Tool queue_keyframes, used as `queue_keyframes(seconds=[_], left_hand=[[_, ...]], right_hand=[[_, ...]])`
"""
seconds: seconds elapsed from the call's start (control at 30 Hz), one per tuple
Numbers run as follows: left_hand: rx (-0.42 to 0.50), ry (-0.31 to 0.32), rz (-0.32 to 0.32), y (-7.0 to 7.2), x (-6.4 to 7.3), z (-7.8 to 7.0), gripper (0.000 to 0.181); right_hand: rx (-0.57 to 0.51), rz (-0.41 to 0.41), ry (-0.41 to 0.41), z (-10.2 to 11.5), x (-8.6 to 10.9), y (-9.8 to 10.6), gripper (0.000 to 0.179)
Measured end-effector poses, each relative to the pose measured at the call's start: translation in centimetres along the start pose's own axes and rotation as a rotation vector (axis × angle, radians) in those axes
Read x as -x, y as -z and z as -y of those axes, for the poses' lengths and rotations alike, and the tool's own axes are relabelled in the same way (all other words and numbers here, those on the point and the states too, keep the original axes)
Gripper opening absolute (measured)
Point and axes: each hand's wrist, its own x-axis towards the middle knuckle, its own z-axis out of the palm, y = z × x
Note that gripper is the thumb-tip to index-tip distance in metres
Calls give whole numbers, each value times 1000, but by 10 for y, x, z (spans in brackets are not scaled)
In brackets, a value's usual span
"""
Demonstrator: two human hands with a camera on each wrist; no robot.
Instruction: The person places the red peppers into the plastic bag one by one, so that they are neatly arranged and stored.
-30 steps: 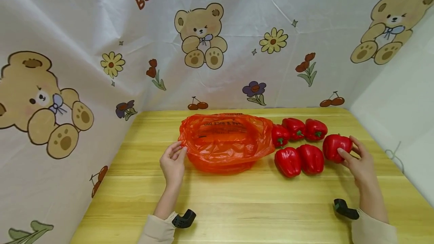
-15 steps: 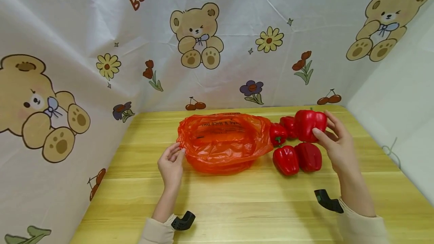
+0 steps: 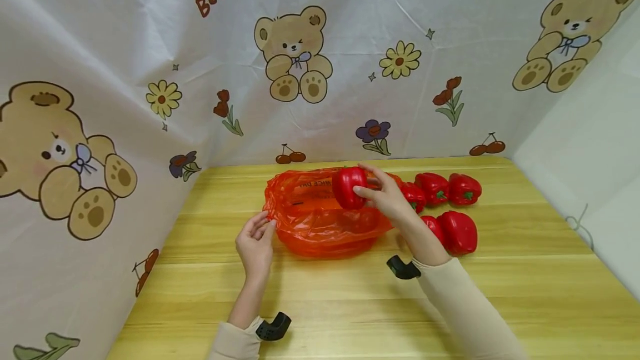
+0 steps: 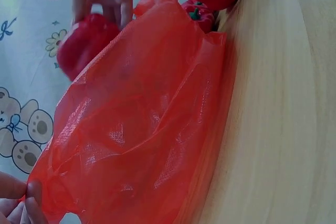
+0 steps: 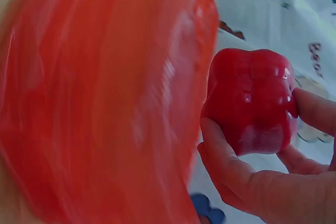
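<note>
My right hand (image 3: 387, 196) holds a red bell pepper (image 3: 349, 188) between thumb and fingers, over the mouth of an orange-red plastic bag (image 3: 325, 243). In the right wrist view the held bell pepper (image 5: 252, 100) is gripped from the side, beside the bag (image 5: 105, 98). My left hand (image 3: 255, 243) pinches the bag's left rim. The left wrist view shows those fingertips (image 4: 34, 190) on the film of the bag (image 4: 131, 129), whose mouth stands wide. Printed letters show on its far inner wall.
Several more red bell peppers lie right of the bag, one (image 3: 464, 189) at the back and one (image 3: 459, 232) nearer. My right forearm partly covers another (image 3: 433, 228). They rest on a wooden table (image 3: 320, 304), with a bear-print cloth (image 3: 350, 32) behind.
My right hand took the bell pepper from the right end of the group, lifted it and carried it left to over the bag. My left hand kept its pinch on the rim.
</note>
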Motion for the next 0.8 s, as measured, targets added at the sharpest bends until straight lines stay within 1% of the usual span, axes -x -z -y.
queue_keyframes(seconds=[0.13,0.27,0.37,0.53,0.7,0.8], left_hand=[[-5,-14,6,0,1,0,26],[-15,-13,16,-1,3,2,25],[-17,-17,17,-2,4,2,25],[-12,-25,18,-3,6,2,25],[-4,-32,31,-3,7,2,25],[-6,-38,36,-3,7,3,25]], right_hand=[[-34,39,-79,-4,-23,-32,61],[-47,39,-131,-11,-41,-59,60],[-18,18,-161,-16,-51,-74,60],[54,-21,-185,-26,-62,-92,59],[50,-38,-203,-36,-71,-103,60],[49,-39,-199,-41,-75,-108,60]])
